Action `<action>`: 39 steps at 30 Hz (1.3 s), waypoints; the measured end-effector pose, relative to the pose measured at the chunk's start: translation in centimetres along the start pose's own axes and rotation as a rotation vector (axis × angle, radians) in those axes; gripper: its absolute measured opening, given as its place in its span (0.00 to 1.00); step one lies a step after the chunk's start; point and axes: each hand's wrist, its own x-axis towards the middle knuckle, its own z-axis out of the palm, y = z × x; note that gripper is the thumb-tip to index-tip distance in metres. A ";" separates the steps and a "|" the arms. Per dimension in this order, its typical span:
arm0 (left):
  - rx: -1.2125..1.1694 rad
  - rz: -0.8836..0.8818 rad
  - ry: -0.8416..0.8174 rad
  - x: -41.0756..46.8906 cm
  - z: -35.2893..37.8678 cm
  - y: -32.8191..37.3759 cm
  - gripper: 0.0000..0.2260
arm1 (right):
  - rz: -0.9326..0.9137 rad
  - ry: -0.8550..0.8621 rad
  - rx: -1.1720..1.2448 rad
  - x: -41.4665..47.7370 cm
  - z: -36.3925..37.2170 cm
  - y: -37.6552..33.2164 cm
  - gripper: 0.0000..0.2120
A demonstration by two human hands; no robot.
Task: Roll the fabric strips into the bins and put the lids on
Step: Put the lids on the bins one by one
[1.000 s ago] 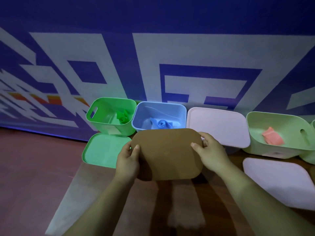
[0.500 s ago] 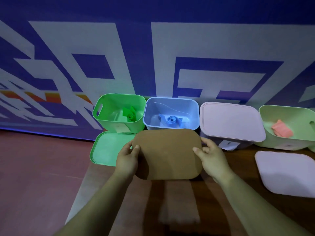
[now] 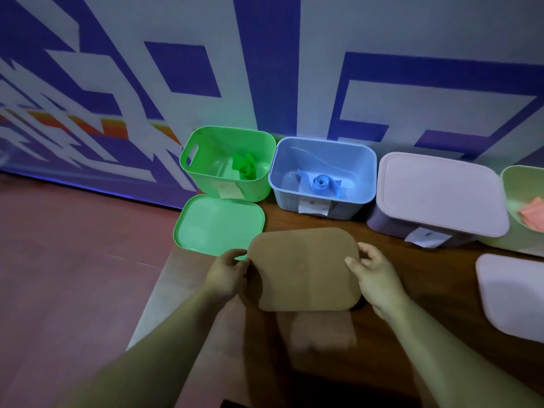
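A person's two bare arms reach forward over a dark wooden bench [image 3: 412, 260], holding a flat brown lid [image 3: 303, 269] level between them. The left hand [image 3: 226, 275] takes the lid's left edge, and its grip is a pinch with the thumb on top and the fingers beneath. The right hand [image 3: 374, 278] pinches the right edge the same way. Along the far side, against a blue-and-white patterned wall, stands a row of bins. A green bin [image 3: 200, 169] holds a rolled green strip [image 3: 245, 169], and its green lid [image 3: 219, 225] lies flat on the bench just in front of it. Next comes a blue bin [image 3: 287, 198], open, with a rolled blue strip [image 3: 321, 181] inside. Beside that is a lilac bin [image 3: 438, 192] with its lid already on. Last is a pale green bin [image 3: 512, 184] holding a salmon strip [image 3: 534, 214]; a loose pale lid [image 3: 512, 293] lies on the bench nearer the person. A second ago the brown lid's far edge overlapped the blue bin's front rim in view. Now bare bench shows between them, and the lid sits nearer the person, though the camera has also tilted, so part of that shift may be the head's. Both hands keep the same hold. The lid is not yet on any bin, and the open blue bin straight ahead looks the likely target — three bins remain uncovered.
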 end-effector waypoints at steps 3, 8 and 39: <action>0.100 0.011 -0.079 1.9 0.6 -1.3 0.09 | 0.046 0.068 -0.047 0.4 0.7 1.9 0.17; 0.170 0.082 -0.119 3.0 1.0 -1.1 0.10 | 0.074 0.191 -0.046 0.3 1.2 1.9 0.17; 0.696 0.638 0.103 12.6 4.6 18.0 0.26 | -0.167 0.345 -0.560 10.4 -0.9 -15.3 0.24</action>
